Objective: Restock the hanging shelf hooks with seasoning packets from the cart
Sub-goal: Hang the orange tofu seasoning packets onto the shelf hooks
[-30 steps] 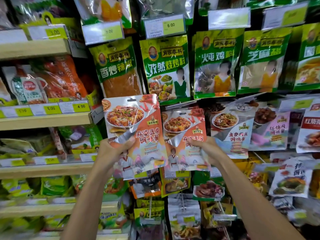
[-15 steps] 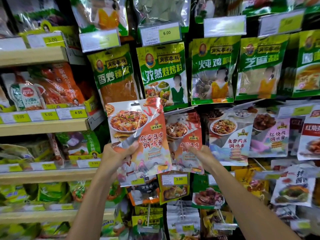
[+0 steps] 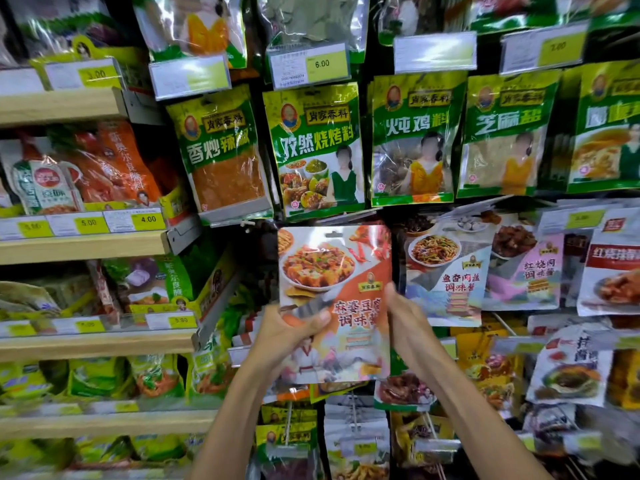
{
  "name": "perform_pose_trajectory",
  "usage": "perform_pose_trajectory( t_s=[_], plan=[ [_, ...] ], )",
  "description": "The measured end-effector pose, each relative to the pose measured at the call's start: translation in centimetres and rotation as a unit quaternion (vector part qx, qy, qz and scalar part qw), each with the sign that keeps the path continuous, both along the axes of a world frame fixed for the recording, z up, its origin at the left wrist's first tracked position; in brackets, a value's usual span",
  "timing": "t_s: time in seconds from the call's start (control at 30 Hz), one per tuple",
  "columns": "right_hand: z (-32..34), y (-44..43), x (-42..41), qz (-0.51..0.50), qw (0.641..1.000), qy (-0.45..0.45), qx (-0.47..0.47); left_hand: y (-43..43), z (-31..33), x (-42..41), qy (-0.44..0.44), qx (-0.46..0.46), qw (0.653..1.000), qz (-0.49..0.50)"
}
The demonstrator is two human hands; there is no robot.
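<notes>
Centre frame: we hold one orange-and-white packet [image 3: 334, 292] upright in front of the hanging display, its top just under a row of green packets [image 3: 315, 150]. Left hand [image 3: 289, 336] grips its lower left edge, with the thumb pressed across the front and the rest hidden behind. Right hand [image 3: 410, 323] sits against the right edge. Its fingers [image 3: 394, 297] slip behind the packet, so we cannot tell whether they pinch it. Sauce packets [image 3: 446, 271] hang just to the right. Wooden shelves [image 3: 79, 244] with yellow price tags [image 3: 149, 220] fill the left of frame.
</notes>
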State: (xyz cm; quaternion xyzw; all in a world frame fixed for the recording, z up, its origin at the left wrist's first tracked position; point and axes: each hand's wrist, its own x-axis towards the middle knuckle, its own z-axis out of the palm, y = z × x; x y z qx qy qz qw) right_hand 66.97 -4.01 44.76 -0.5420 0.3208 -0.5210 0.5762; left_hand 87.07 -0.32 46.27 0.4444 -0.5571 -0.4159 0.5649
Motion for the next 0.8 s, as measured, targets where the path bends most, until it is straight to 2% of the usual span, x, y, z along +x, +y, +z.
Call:
perform_pose_trajectory(
  t_s=[0.13,0.2,0.27,0.37,0.43,0.53,0.63,0.7,0.8],
  plan=[
    [-0.4,-0.4,-0.2,-0.029,0.999,0.024,0.006,-0.9,-0.6,-2.1,-0.022,0.013,1.000,0.013],
    [-1.0,-0.8,-0.7,-0.031,0.999,0.007,0.017,-1.2,-0.6,-2.4,-0.098,-0.008,0.994,0.040],
    [-1.8,-1.5,-0.8,-0.044,0.999,0.008,0.021,-1.4,0.0,-2.2,-0.205,-0.059,0.969,0.124],
    [-2.7,-3.0,-0.8,-0.068,0.997,0.011,0.038,-1.3,2.6,-0.9,-0.277,-0.168,0.894,0.309],
    [-2.7,-4.1,-0.9,-0.081,0.995,-0.003,0.052,-1.3,5.3,-0.1,-0.294,-0.272,0.836,0.376],
    [-2.0,-5.5,-1.0,-0.087,0.995,0.009,0.042,-2.0,10.3,0.6,-0.332,-0.402,0.748,0.411],
    [-1.6,-6.0,-0.9,-0.086,0.995,0.049,0.022,-3.3,15.7,1.0,-0.362,-0.477,0.674,0.434],
    [-1.8,-6.1,-1.0,-0.078,0.995,0.055,0.016,-4.3,18.7,1.0,-0.378,-0.504,0.634,0.449],
    [-2.0,-5.9,-1.4,-0.070,0.996,0.047,0.007,-6.0,21.6,0.8,-0.412,-0.516,0.592,0.463]
  ],
)
